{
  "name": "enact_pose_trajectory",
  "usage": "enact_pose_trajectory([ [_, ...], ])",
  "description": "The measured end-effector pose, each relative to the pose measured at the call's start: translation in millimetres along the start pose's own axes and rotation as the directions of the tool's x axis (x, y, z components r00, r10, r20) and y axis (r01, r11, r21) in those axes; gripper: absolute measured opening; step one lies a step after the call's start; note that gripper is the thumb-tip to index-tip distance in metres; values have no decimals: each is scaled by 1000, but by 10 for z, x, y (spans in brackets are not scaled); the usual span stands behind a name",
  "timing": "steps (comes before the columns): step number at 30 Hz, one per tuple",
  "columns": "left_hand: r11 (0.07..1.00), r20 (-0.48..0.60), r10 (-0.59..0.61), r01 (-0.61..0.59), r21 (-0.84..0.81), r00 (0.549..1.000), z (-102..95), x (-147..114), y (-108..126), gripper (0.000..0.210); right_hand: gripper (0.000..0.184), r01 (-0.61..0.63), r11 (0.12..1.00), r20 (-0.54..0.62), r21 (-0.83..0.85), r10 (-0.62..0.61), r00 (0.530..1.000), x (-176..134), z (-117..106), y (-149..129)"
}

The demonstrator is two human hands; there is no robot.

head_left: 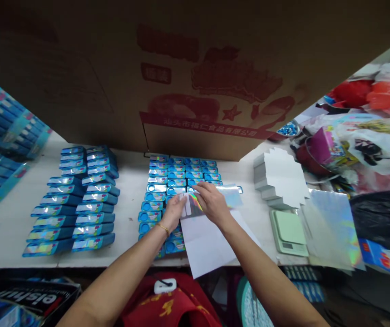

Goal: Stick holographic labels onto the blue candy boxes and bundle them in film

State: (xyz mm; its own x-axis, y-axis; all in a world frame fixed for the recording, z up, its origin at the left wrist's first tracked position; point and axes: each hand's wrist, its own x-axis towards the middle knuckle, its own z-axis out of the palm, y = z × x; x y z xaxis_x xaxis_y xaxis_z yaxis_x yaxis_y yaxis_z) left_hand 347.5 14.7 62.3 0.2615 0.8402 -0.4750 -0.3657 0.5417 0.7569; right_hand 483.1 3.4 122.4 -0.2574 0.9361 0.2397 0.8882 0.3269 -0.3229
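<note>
My left hand (175, 212), with a thin gold bracelet at the wrist, pinches the left edge of a holographic sticker sheet (196, 203). At the sheet's upper part, my right hand (211, 200) has its fingers closed on the shiny film; the fingertips partly hide what they grip. White backing paper (204, 245) hangs below both hands toward the table's front edge. Beneath and behind them stand rows of small blue boxes (151, 206) with round marks on top, some covered by the sheet. Another shiny strip (231, 196) lies to the right of my right hand.
A large brown carton (113, 91) looms over the table's back. Two columns of blue packs (96, 208) stand left. On the right are white card stacks (283, 177), a pale green scale (288, 231) and holographic sheets (331, 227). Bags and clutter fill the far right.
</note>
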Motion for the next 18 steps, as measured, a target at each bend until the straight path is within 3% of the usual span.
enact_pose_trajectory([
  [4,982,64,-74,84,-169,995,16,-54,72,35,29,102,988,101,-120,-90,991,-21,362,126],
  [7,957,88,-122,141,-254,989,-2,-82,98,31,30,116,988,11,-104,-115,993,-162,553,180],
  [12,962,114,-73,100,-254,991,-4,-82,80,33,26,59,998,-42,-9,-60,997,-193,373,153],
  [15,973,109,-39,63,-221,993,42,-87,64,37,29,46,997,-3,-60,-46,999,-120,249,159],
  [18,977,78,-42,58,-207,996,101,-103,60,38,31,105,986,31,-128,-102,994,-124,273,200],
])
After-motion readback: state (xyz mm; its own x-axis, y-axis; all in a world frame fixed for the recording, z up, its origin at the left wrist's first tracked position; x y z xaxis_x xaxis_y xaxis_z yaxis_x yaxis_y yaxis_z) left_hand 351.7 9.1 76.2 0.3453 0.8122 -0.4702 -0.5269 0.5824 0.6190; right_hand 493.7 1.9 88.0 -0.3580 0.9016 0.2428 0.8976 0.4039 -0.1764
